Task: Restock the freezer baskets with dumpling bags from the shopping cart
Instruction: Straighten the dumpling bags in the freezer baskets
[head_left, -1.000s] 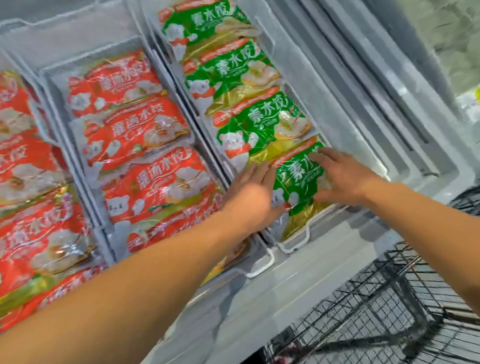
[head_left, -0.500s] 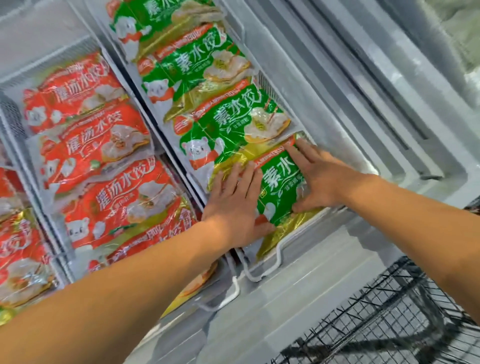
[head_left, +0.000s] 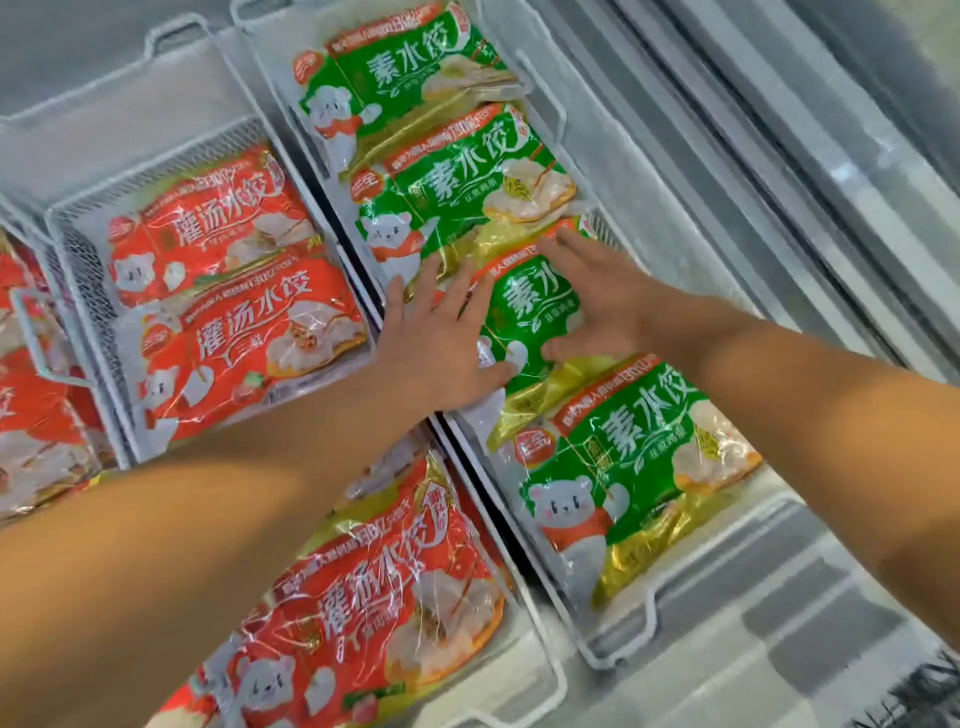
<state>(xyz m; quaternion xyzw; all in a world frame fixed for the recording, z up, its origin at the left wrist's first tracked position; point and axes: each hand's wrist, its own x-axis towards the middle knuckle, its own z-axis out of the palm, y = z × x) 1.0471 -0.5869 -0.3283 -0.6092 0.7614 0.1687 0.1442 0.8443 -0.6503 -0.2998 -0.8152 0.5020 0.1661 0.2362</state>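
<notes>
A row of green dumpling bags fills the right white wire freezer basket (head_left: 648, 616). My left hand (head_left: 441, 338) and my right hand (head_left: 597, 306) lie flat, fingers straight, on either side of one green bag (head_left: 524, 317) in the middle of that row. It overlaps the nearest green bag (head_left: 623, 467); two more green bags (head_left: 467, 192) lie beyond it. Red dumpling bags (head_left: 249, 338) fill the middle basket (head_left: 88, 291), and another red bag (head_left: 389, 597) lies nearest me.
More red bags (head_left: 31, 415) show at the far left edge. The freezer's frosted inner wall and sliding rails (head_left: 753, 182) run along the right. A dark wire shopping cart corner (head_left: 930, 691) shows at the bottom right.
Both hands have shifted from the nearest green bag to the one behind it. The view has swung down and closer over the baskets, and the cart is almost out of frame.
</notes>
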